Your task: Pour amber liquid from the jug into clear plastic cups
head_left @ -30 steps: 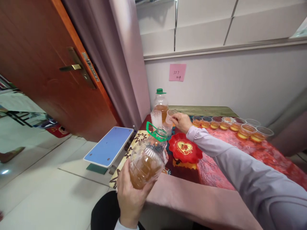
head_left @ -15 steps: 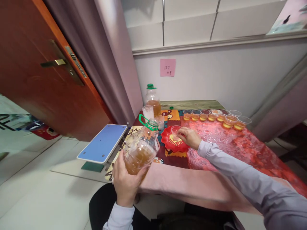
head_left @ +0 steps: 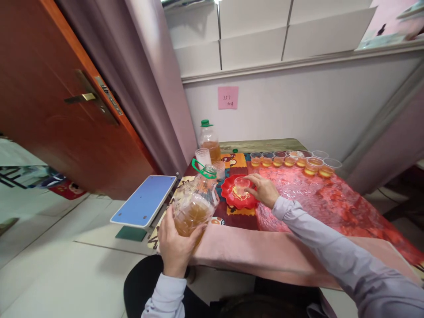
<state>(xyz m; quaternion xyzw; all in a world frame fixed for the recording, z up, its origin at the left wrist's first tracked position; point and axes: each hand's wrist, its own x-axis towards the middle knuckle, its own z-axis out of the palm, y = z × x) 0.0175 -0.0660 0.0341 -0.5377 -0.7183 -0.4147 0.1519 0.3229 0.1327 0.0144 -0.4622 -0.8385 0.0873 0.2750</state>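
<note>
My left hand (head_left: 177, 245) is wrapped round the lower part of a big clear plastic bottle (head_left: 194, 214) of amber liquid. The bottle is tilted, its neck uncapped with a green carry ring (head_left: 207, 172). Over a red scalloped plate (head_left: 243, 204), the fingers and thumb of my right hand (head_left: 263, 190) close on the right side of a small clear plastic cup (head_left: 241, 183). No amber liquid shows in that cup. Left of the plate are a stack of clear cups (head_left: 202, 157) and another cup group (head_left: 219, 169), partly behind the bottle.
Several cups of amber liquid (head_left: 277, 160) line the table's back right. A second, capped bottle (head_left: 210, 143) stands at the back, near a loose green cap (head_left: 235, 150). Pink cloth (head_left: 265, 247) covers the front edge. A blue-topped stool (head_left: 144, 201) is at left.
My view has shifted slightly. The thumb and fingers of my right hand sit wider apart at the cup's side. The bottle stays in my left hand, still tilted.
</note>
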